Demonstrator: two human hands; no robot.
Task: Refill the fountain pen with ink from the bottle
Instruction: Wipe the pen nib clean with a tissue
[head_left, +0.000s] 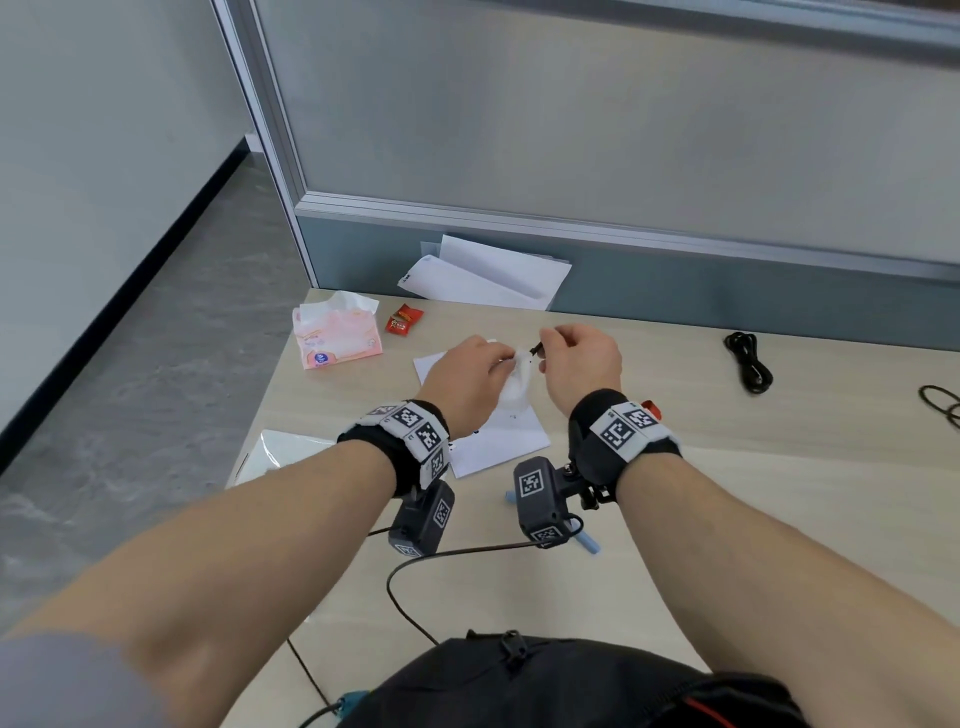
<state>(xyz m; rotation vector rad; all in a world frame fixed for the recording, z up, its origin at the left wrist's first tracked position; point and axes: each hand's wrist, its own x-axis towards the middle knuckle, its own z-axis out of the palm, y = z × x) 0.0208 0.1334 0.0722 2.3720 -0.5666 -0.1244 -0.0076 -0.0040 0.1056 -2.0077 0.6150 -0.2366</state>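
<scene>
My left hand (470, 382) holds a white tissue (519, 379) that hangs down between both hands. My right hand (584, 364) pinches a small dark pen part (535, 348) whose tip touches the top of the tissue. Both hands hover over a white sheet of paper (498, 441) on the desk. A light blue pen piece (589, 543) lies on the desk below my right wrist, partly hidden by the wrist-mounted device. No ink bottle is visible; something red (652, 408) peeks out behind my right wrist.
A pink tissue pack (335, 338) and a red candy wrapper (404, 319) lie at the back left. Folded white papers (488, 275) lean against the partition. A black cable (750, 364) lies at the right. A black bag (561, 686) sits at the front edge.
</scene>
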